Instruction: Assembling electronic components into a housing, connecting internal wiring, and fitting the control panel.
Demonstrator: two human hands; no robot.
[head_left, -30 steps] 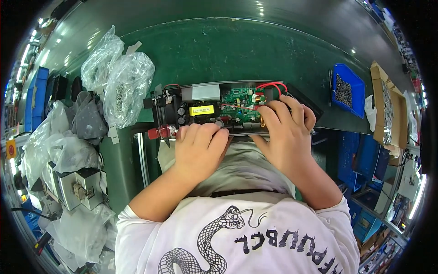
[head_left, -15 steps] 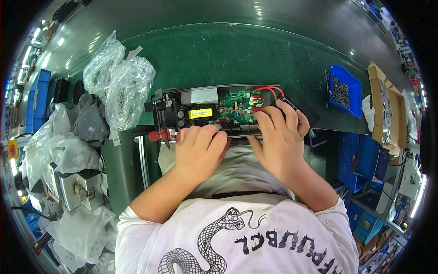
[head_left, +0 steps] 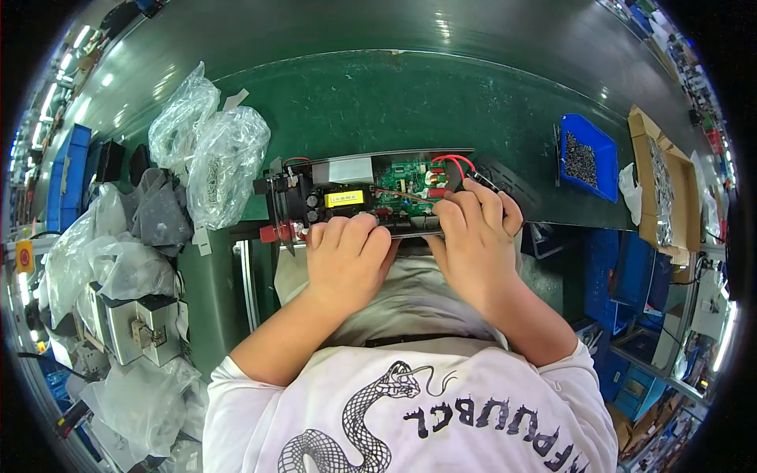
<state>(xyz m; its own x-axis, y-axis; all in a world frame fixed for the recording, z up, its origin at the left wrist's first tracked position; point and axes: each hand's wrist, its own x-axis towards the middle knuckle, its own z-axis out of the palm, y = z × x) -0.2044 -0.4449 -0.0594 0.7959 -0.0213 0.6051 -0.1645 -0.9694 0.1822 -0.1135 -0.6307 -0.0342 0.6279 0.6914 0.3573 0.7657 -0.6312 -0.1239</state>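
An open power inverter [head_left: 339, 172] lies in front of me at the near edge of the green bench. Its long metal case bares a green circuit board [head_left: 406, 172], a yellow-wrapped transformer [head_left: 344, 199] and thick red wires [head_left: 453, 160] at the right end. Dark end parts and red terminals [head_left: 277, 232] are at its left end. My left hand [head_left: 344, 256] is closed over the near wall of the case, fingertips curled inside. My right hand [head_left: 477, 244] bends over the near right corner, thumb against the near wall and fingers over the board, their tips partly hidden.
A black panel [head_left: 509, 185] lies just beyond my right hand. To the right stand a blue bin [head_left: 607, 154] of small metal parts and a cardboard box [head_left: 686, 201]. Clear plastic bags [head_left: 225, 165] lie left of the inverter, with boxy metal units [head_left: 142, 327] lower down.
My right hand has shifted slightly left and nearer to me, its fingers a little more bent. My left hand keeps its place on the case. The whole view has moved slightly.
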